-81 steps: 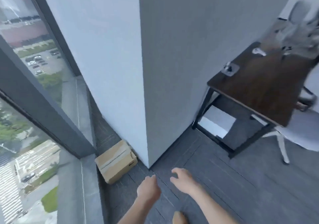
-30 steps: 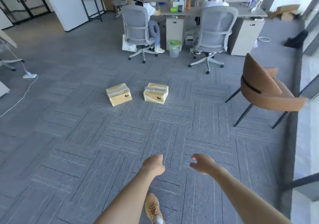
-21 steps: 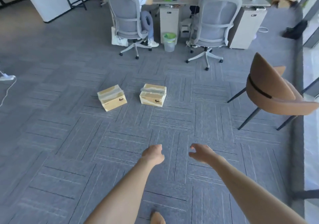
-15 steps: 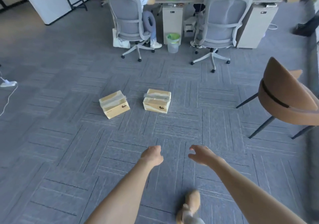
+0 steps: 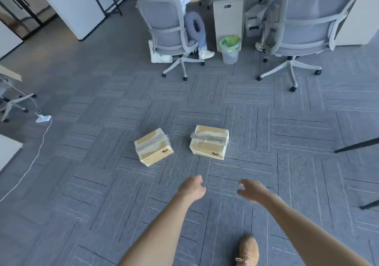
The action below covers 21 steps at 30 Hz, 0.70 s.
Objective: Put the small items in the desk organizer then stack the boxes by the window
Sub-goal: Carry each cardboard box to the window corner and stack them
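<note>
Two small taped cardboard boxes lie on the grey carpet ahead of me: the left box (image 5: 153, 150) turned at an angle, the right box (image 5: 209, 142) about a hand's width to its right. My left hand (image 5: 191, 188) hangs in the air short of the boxes, fingers loosely curled, holding nothing. My right hand (image 5: 252, 190) is level with it, fingers spread and empty. Both arms reach forward. The desk organizer and the window are out of view.
Two grey office chairs (image 5: 171, 34) (image 5: 303, 30) stand at a desk beyond the boxes, a person seated in the left one. A bin with a green liner (image 5: 230, 49) sits between them. A white cable (image 5: 30, 159) runs along the floor at left. Black chair legs (image 5: 356, 145) show at right.
I turned away from the window corner, where one box sits, and walked toward the two boxes on the carpet. They are now much closer. Both hands stay empty.
</note>
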{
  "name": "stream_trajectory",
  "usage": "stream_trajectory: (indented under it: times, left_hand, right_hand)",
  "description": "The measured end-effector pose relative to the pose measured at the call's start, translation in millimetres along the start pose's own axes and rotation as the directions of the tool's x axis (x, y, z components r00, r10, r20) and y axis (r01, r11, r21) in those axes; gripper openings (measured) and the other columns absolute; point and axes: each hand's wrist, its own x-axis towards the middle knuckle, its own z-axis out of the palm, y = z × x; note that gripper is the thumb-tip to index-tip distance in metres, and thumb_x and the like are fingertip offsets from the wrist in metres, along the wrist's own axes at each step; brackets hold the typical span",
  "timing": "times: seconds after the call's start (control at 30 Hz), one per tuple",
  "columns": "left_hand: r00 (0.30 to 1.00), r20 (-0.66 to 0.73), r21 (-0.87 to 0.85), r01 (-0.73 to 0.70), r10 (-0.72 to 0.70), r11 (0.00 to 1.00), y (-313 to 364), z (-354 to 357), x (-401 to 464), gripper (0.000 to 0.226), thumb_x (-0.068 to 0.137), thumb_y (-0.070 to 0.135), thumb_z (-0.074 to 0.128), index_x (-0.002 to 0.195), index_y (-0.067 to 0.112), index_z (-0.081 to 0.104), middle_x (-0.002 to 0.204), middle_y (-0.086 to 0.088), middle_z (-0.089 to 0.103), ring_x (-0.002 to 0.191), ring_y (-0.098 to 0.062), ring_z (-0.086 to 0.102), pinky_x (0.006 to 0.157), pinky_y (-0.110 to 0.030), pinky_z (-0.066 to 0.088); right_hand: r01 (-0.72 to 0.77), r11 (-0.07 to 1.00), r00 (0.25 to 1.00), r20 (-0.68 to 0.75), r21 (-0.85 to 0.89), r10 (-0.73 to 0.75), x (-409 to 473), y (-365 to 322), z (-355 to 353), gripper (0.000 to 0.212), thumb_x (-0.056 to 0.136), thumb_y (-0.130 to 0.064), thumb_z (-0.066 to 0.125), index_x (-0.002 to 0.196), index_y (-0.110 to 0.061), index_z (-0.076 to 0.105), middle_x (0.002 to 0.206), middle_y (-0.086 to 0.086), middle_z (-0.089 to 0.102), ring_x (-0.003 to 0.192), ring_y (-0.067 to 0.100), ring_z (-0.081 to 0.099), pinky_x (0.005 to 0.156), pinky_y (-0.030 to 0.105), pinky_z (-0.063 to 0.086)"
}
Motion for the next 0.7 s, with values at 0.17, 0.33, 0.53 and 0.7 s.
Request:
stream_trajectory:
  times: [0.17,0.33,0.53,0.7]
  left_hand:
    - [0.999,0.044,0.022,0.001,-0.002,1.000,16,-51,71,0.039,0.097,0.024,0.050,0.136,0.015,0.051,0.137,-0.006,0.056,0.122,-0.025,0.055,0.097,-0.034,0.046]
    - [0.996,0.074,0.033,-0.044,0.041,0.998,25,-99,156,0.039,0.095,0.027,0.052,0.133,0.017,0.053,0.135,-0.006,0.058,0.119,-0.026,0.058,0.095,-0.034,0.047]
    - [0.974,0.151,0.096,-0.183,0.167,0.978,19,-154,276,0.037,0.094,0.025,0.052,0.129,0.017,0.056,0.132,-0.006,0.058,0.117,-0.028,0.058,0.092,-0.033,0.046]
    - [0.937,0.249,0.173,-0.294,0.247,0.940,-1,-201,386,0.030,0.093,0.023,0.055,0.122,0.014,0.060,0.127,-0.009,0.062,0.113,-0.028,0.060,0.092,-0.032,0.049]
  right_hand:
    - [-0.016,1.000,1.000,0.021,0.015,0.015,62,-28,-64,0.047,0.095,-0.033,0.051,0.140,-0.020,0.051,0.139,0.010,0.057,0.126,0.027,0.055,0.096,0.033,0.046]
    - [-0.043,0.998,0.999,-0.017,0.047,0.044,120,-62,-118,0.047,0.096,-0.033,0.050,0.140,-0.019,0.050,0.140,0.009,0.057,0.127,0.026,0.054,0.097,0.034,0.045]
    - [-0.149,0.978,0.984,-0.071,0.144,0.161,202,-106,-165,0.045,0.097,-0.031,0.051,0.140,-0.018,0.051,0.139,0.009,0.058,0.124,0.026,0.056,0.096,0.033,0.046]
    - [-0.249,0.938,0.957,-0.085,0.243,0.276,287,-141,-184,0.046,0.097,-0.030,0.051,0.141,-0.016,0.050,0.141,0.009,0.057,0.127,0.026,0.054,0.098,0.035,0.044]
